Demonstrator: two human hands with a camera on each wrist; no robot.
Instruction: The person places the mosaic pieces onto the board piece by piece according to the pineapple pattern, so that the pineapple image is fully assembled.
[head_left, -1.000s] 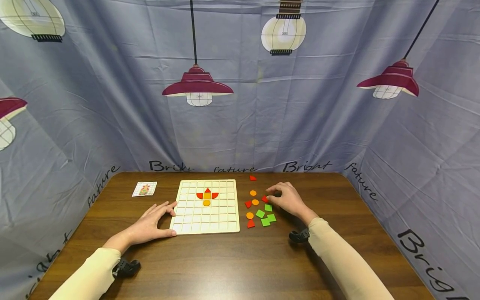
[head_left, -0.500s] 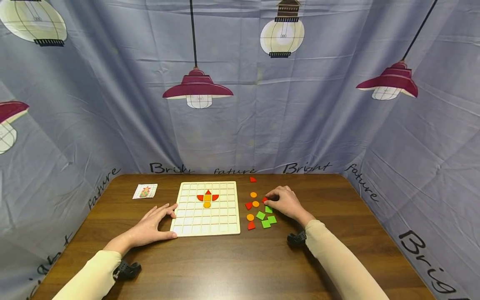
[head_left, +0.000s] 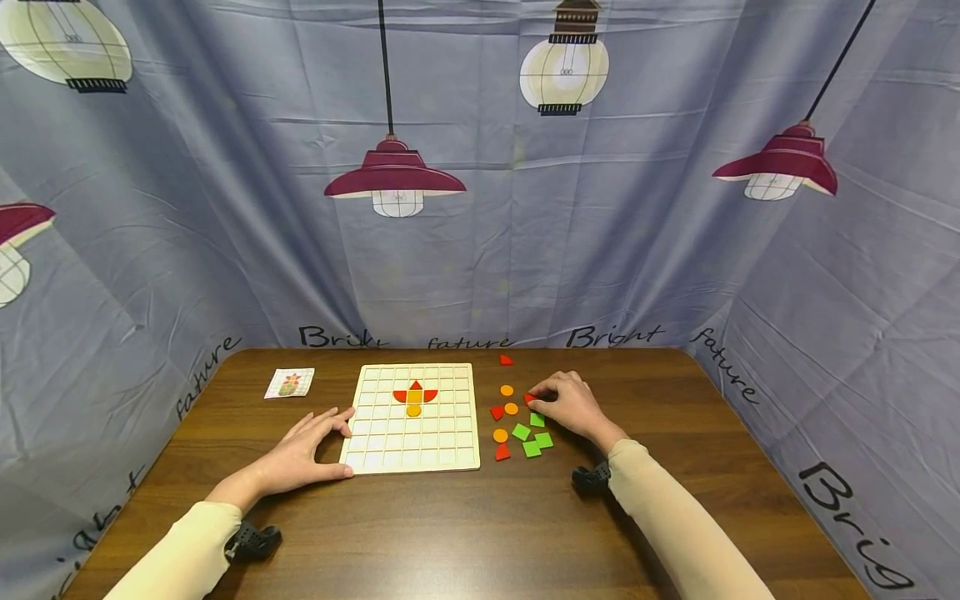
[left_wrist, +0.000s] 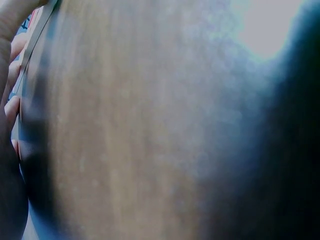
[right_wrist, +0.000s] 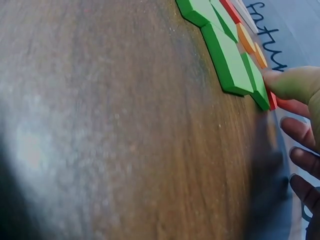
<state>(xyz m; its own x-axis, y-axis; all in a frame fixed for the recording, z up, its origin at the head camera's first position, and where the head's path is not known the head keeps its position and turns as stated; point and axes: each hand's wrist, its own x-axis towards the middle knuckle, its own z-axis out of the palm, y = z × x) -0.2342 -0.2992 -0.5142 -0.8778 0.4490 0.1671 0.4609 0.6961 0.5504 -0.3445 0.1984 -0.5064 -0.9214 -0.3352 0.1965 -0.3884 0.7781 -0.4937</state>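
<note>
Head view: the left hand (head_left: pixel 300 454) lies flat on the table (head_left: pixel 450 533) with fingers straight and spread, fingertips against the near-left edge of the grid board (head_left: pixel 411 415); this contact most likely braces the board so it does not slide. The board carries a small figure in its upper middle cells: a red triangle (head_left: pixel 416 385) on top, two red side pieces, a yellow square (head_left: pixel 414 397) and an orange semicircle below. The right hand (head_left: pixel 567 405) rests right of the board, fingers curled, thumb and forefinger pinching a red piece (head_left: pixel 529 399) that sits on the table at the edge of the loose pieces. That pile, placed just beside the board, presumably for short reaches, holds orange discs (head_left: pixel 507 390), red triangles and green squares (head_left: pixel 532 447). A pattern card (head_left: pixel 289 383) lies left of the board, in line of sight, likely as the reference.

Left wrist view: blurred table surface; fingers (left_wrist: pixel 11 107) show at the left margin against the board edge. The grip state cannot be confirmed here.

Right wrist view: the thumb (right_wrist: pixel 292 84) presses the red piece (right_wrist: pixel 271 100) at table level, directly beside a green square (right_wrist: pixel 231 60); the other fingers (right_wrist: pixel 300 131) curl below, apart from the pile
</note>
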